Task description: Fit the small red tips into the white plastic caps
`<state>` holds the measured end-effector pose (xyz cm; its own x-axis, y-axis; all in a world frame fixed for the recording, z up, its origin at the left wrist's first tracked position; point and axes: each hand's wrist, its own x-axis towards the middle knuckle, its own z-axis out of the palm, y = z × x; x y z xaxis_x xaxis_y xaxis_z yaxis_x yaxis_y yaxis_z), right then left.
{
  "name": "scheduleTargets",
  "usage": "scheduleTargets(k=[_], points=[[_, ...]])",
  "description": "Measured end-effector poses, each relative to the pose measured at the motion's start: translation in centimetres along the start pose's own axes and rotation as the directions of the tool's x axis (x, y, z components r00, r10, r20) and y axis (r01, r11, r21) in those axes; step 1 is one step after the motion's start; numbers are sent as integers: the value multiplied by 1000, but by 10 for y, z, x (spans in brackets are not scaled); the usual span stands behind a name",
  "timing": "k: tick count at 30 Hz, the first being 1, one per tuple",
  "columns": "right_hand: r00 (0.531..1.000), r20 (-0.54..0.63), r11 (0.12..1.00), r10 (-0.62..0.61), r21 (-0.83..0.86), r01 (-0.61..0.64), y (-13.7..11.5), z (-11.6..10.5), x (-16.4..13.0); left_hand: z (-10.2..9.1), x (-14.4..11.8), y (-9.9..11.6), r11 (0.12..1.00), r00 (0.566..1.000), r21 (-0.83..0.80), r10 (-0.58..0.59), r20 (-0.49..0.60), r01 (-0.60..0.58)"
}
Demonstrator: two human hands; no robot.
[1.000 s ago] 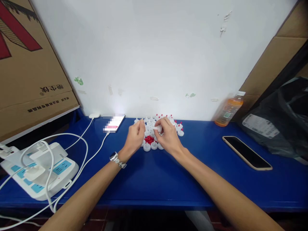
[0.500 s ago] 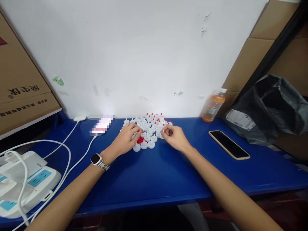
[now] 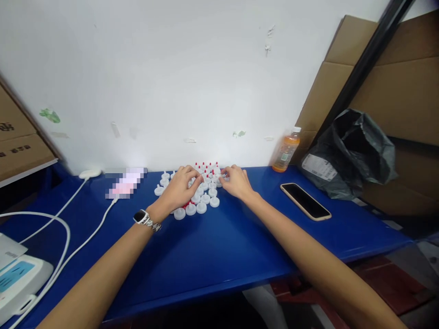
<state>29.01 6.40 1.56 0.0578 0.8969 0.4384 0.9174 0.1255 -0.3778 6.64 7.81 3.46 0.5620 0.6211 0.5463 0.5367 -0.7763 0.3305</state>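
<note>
White plastic nozzle caps [image 3: 200,208], round-based with a thin spout, stand grouped near the wall. Those at the back carry small red tips [image 3: 203,163]. A pile of loose red tips [image 3: 188,204] lies among the white caps, partly under my left hand. My left hand [image 3: 181,185] hovers over the group, thumb and forefinger drawn together; what they hold, if anything, is too small to make out. At the group's right edge, my right hand [image 3: 236,182] has its thumb and fingers closed about a white nozzle cap, largely hidden by the fingertips.
On the blue table [image 3: 219,256], a phone [image 3: 306,201] and an orange drink bottle [image 3: 286,151] stand right, beside a grey plastic bag [image 3: 353,157]. Left are a lit phone [image 3: 126,183], white cables [image 3: 103,221] and a power strip [image 3: 25,283]. A white wall rises behind.
The view has turned right, so the scene sits further left. My left hand now covers more of the red pile. My right hand has reached further back, beside the red-tipped caps.
</note>
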Motion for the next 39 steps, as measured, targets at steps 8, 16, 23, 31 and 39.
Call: scheduleTargets(k=[8,16,23,31,39], points=[[995,-63,995,-73,68,78,-11,10,-1,0,-19,-7,1000,1000,-31,0,21,0],[948,-89,793,-307,527,306,-52,12,-33,0,-23,7,999,998,40,-27,-49,28],[956,-164,738,-243,609,292,-65,17,-42,0,-24,10,985,997,157,72,18,-74],[963,-249,881,-107,425,208,-31,-2,-34,-25,-24,-9,967,965,-115,-240,-107,228],[994,-101,970,-32,238,55,-6,-3,-25,-13,-32,-21,996,979,11,-92,182,91]])
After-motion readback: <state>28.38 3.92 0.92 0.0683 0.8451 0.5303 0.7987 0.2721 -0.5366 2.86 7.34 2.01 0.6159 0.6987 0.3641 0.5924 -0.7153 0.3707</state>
